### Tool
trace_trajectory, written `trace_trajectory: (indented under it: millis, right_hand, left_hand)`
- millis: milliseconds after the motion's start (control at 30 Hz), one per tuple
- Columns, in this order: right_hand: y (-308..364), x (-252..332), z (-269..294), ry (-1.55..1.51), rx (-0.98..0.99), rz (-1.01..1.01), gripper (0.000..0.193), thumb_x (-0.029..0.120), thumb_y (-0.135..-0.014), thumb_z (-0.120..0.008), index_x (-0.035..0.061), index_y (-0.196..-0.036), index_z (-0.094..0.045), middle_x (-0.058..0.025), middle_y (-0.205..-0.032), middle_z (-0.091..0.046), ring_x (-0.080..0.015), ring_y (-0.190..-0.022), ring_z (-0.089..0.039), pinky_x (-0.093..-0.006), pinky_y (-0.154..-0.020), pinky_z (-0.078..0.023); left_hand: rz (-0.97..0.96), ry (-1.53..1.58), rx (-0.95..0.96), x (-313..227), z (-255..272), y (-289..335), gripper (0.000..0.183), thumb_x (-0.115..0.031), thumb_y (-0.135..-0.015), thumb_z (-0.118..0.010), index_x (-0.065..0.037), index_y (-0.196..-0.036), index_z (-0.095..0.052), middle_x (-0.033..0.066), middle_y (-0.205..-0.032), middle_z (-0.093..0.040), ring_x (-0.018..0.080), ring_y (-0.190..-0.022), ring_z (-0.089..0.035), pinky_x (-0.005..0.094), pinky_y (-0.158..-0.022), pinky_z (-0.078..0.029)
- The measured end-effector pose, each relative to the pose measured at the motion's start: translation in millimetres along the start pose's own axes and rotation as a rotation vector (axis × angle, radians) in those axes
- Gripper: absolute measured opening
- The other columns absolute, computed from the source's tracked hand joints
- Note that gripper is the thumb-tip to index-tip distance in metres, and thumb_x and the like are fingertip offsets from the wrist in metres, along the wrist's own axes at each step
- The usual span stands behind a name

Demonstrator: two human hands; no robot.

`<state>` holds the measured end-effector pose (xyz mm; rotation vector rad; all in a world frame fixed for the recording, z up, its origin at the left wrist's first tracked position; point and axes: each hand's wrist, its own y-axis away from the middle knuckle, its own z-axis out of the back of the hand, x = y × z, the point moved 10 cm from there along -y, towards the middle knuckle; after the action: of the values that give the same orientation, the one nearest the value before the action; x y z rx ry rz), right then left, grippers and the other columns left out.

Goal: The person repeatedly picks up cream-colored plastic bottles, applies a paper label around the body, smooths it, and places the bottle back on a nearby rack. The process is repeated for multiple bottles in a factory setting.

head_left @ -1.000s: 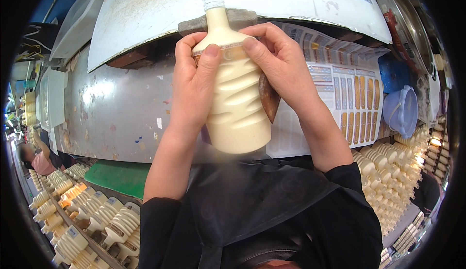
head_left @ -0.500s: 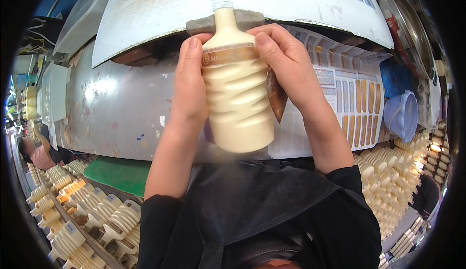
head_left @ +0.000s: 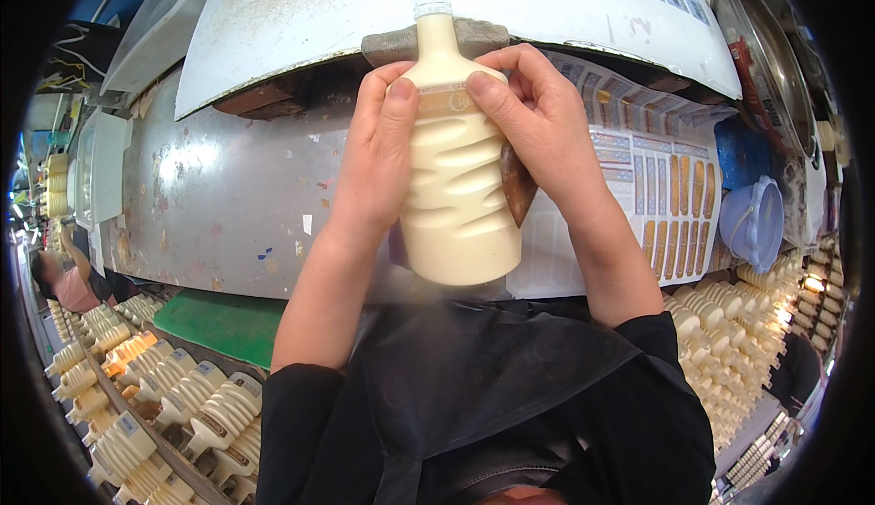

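Note:
A cream bottle (head_left: pixel 460 195) with a wavy, grooved body lies in front of me, its clear threaded mouth pointing away. Its neck rests over a rolled grey-brown cloth (head_left: pixel 389 47). Around the shoulder runs a shiny gold-brown label band (head_left: pixel 441 103). My left hand (head_left: pixel 378 136) grips the bottle's left side, with the thumb on the band. On the other side, my right hand (head_left: pixel 538 118) holds the shoulder, its thumb also pressing the band. Fingers behind the bottle are hidden. A brown pointed piece (head_left: pixel 518 184) shows between the bottle and my right wrist.
A raised white board (head_left: pixel 319 13) spans the far side of the grey metal table (head_left: pixel 237 186). Label sheets (head_left: pixel 652 172) lie at the right, beside a light-blue bucket (head_left: pixel 753 221). Rows of similar bottles (head_left: pixel 223 409) stand at lower left and right. A person (head_left: pixel 73 277) is at far left.
The bottle has turned and shifted slightly right, so the band shows a different part. My left hand has moved right, its thumb now over the band; my right thumb has slid inward.

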<state>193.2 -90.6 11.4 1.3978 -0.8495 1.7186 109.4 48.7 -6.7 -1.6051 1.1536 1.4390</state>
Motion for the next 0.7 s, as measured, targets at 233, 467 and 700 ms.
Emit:
trace_trajectory:
  millis: [233, 467, 700]
  right_hand:
    - [-3.4, 3.8, 2.8, 0.024, -0.016, -0.026, 0.045, 0.042, -0.092, -0.070, 0.0013, -0.109, -0.067, -0.0122, -0.085, -0.072, -0.0204, -0.080, -0.068, -0.0344, -0.075, -0.053]
    - [-0.4, 11.6, 2.9, 0.353, -0.003, -0.043, 0.043, 0.040, -0.094, -0.065, 0.0002, -0.110, -0.067, -0.0156, -0.087, -0.073, -0.0243, -0.084, -0.071, -0.0352, -0.079, -0.054]
    - [-1.1, -15.6, -2.2, -0.117, 0.070, -0.049, 0.034, 0.030, -0.101, -0.060, 0.0009, -0.117, -0.066, -0.0081, -0.100, -0.071, -0.0136, -0.095, -0.064, -0.0303, -0.087, -0.051]
  left_hand:
    - [-0.156, -0.190, -0.096, -20.6, 7.2, -0.5, 0.042, -0.038, -0.111, -0.045, -0.001, -0.133, -0.049, 0.0114, -0.115, -0.062, 0.0150, -0.104, -0.058, 0.0311, -0.093, -0.049]
    - [-0.200, -0.473, -0.077, -27.8, -1.2, -2.9, 0.047, -0.037, -0.105, -0.053, 0.001, -0.132, -0.049, 0.0204, -0.122, -0.062, 0.0274, -0.104, -0.064, 0.0386, -0.093, -0.050]
    - [-0.164, -0.348, -0.077, -20.7, -0.2, -3.8, 0.047, -0.035, -0.104, -0.056, 0.002, -0.132, -0.049, 0.0182, -0.120, -0.062, 0.0230, -0.107, -0.061, 0.0357, -0.094, -0.050]
